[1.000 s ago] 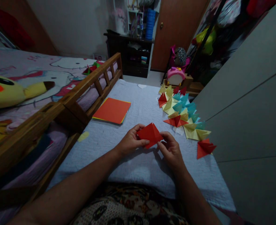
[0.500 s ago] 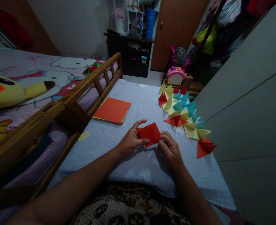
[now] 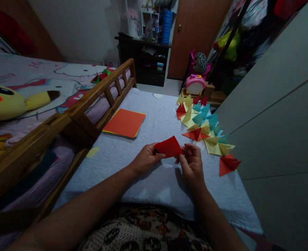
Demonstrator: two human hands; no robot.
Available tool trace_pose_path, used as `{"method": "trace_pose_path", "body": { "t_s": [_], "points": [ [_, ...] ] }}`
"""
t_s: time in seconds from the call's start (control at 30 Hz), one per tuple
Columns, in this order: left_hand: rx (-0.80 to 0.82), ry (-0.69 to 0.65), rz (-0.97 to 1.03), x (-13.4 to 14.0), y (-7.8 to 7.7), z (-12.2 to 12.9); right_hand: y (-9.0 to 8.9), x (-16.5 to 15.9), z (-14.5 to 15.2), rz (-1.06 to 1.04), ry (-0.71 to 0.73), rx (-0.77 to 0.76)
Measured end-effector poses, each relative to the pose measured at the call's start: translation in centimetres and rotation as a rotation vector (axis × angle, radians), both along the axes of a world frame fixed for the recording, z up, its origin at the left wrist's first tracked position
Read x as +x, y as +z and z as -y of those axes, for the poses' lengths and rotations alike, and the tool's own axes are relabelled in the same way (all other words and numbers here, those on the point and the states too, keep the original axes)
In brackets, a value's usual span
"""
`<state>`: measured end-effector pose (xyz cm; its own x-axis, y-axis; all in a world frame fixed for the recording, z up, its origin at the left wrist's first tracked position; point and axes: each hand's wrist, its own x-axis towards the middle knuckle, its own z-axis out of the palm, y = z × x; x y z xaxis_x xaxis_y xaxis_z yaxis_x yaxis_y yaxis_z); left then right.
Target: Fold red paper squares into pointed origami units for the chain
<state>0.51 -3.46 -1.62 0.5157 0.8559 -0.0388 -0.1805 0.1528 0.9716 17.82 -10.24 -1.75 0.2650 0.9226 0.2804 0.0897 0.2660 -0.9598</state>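
A piece of folded red paper (image 3: 169, 147) is held up above the cloth, its surface tilted. My left hand (image 3: 147, 157) grips its left end, thumb in front and fingers behind. At the right corner is my right hand (image 3: 192, 162), thumb against the paper and the other fingers curled loosely. Several folded paper figures in yellow, teal and red (image 3: 195, 134) stand in rows to the right. On the left lies a stack of square paper sheets (image 3: 125, 122), a red-orange sheet on top with yellow edges showing underneath.
The pale cloth-covered surface (image 3: 154, 188) has a wooden rail (image 3: 101, 87) along its left side. Beyond it lies a bed with a yellow plush toy (image 3: 7, 101). A grey panel (image 3: 282, 122) borders the right. A dark cabinet (image 3: 143, 62) and a pink toy (image 3: 195, 83) are behind.
The red paper has turned and tilted, now looking longer and narrower. My left index finger has come down behind it. My right hand has shifted slightly right, its fingers loosening.
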Motion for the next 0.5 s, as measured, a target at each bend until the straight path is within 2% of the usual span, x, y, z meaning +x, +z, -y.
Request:
{"method": "trace_pose_path", "body": {
  "t_s": [0.23, 0.37, 0.5],
  "points": [
    [0.158, 0.046, -0.071, 0.0, -0.3, 0.3, 0.6, 0.0, -0.2, -0.042, -0.03, -0.04],
    [0.28, 0.125, -0.223, -0.3, 0.0, 0.9, 0.6, 0.1, -0.2, -0.019, -0.05, -0.026],
    [0.388, 0.124, -0.276, -0.4, 0.1, 1.2, 0.5, 0.2, -0.2, 0.033, -0.027, -0.016]
  ]
}}
